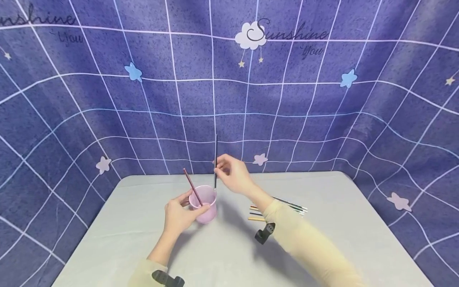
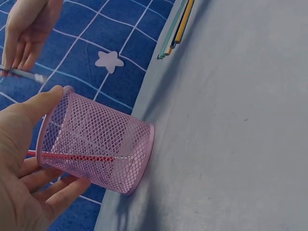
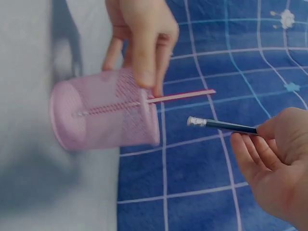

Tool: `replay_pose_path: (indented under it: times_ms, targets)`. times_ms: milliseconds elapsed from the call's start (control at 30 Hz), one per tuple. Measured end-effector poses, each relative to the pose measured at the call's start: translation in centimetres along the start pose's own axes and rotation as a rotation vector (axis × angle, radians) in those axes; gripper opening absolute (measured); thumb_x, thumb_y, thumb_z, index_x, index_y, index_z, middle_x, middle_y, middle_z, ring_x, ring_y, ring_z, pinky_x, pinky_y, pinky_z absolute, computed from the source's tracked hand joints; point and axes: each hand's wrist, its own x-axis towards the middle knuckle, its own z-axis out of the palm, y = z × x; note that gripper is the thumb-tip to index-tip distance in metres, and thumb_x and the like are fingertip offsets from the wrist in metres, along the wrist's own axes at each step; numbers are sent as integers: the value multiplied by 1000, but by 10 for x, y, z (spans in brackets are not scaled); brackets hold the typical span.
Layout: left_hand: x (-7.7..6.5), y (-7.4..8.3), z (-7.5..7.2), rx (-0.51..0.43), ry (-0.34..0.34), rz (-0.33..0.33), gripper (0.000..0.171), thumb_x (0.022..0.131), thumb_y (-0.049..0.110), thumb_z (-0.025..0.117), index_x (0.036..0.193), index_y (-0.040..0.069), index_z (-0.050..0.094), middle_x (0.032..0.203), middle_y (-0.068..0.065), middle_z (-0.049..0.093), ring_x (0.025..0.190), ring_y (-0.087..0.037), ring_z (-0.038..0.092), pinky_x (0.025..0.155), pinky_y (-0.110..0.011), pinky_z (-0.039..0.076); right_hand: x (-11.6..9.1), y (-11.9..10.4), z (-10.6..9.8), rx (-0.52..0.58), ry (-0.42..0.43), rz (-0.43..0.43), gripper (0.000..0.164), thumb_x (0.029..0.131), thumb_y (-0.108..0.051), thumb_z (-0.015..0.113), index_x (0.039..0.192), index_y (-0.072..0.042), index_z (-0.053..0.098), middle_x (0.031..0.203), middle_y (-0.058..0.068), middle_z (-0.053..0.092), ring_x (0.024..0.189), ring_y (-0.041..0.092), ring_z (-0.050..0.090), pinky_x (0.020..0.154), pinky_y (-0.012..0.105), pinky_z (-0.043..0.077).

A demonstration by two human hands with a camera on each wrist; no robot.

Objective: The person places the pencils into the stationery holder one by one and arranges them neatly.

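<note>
My left hand [image 1: 178, 215] holds a pink mesh pen cup [image 2: 98, 137] near its rim, the thumb on one side and the fingers on the other. The cup stands upright on the table. One red pencil [image 1: 192, 185] leans inside it, its upper end sticking out past the rim. Between thumb and fingertips, my right hand [image 1: 234, 174] pinches a dark blue pencil [image 3: 231, 126]. That pencil is upright with its white eraser end [image 3: 196, 121] pointing down, just above the cup's right rim and outside the mesh.
Several pencils [image 1: 256, 219] lie in a loose bunch on the white-covered table [image 1: 229, 255], partly hidden under my right forearm. A blue gridded cloth [image 1: 229, 99] with stars hangs behind the table and along both sides.
</note>
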Motion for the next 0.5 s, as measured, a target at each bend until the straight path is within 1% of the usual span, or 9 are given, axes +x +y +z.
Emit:
replay_pose_path:
  times_ms: [133,200,367,500]
  targets:
    - [-2,-3,-3,11,8,13,83,67,37,102,136,1,71,121,-23,77,103,-37,80,85,-50,67,3,0,22,-86,-65,-41,11,96,-2,73,107,-3,70,96,11,79,88,23,79,78,17,62]
    - [-2,-3,-5,14,4,22,83,68,37,102,136,1,71,122,-23,77,104,-37,80,85,-51,67,5,2,32,-151,-103,-52,8,95,-4,75,103,-5,72,95,8,81,86,20,79,76,15,61]
    - [-2,-1,-5,27,5,39,83,69,38,102,136,2,71,122,-21,77,104,-36,80,84,-50,67,10,6,50,-278,-198,-29,5,95,-7,77,99,-6,74,93,6,82,83,15,79,75,14,60]
    - [-1,-2,-4,24,1,45,83,69,39,101,137,3,71,123,-20,77,103,-35,81,83,-48,68,10,11,60,-361,-233,-16,5,94,-7,78,97,-5,74,95,7,83,86,17,80,78,20,63]
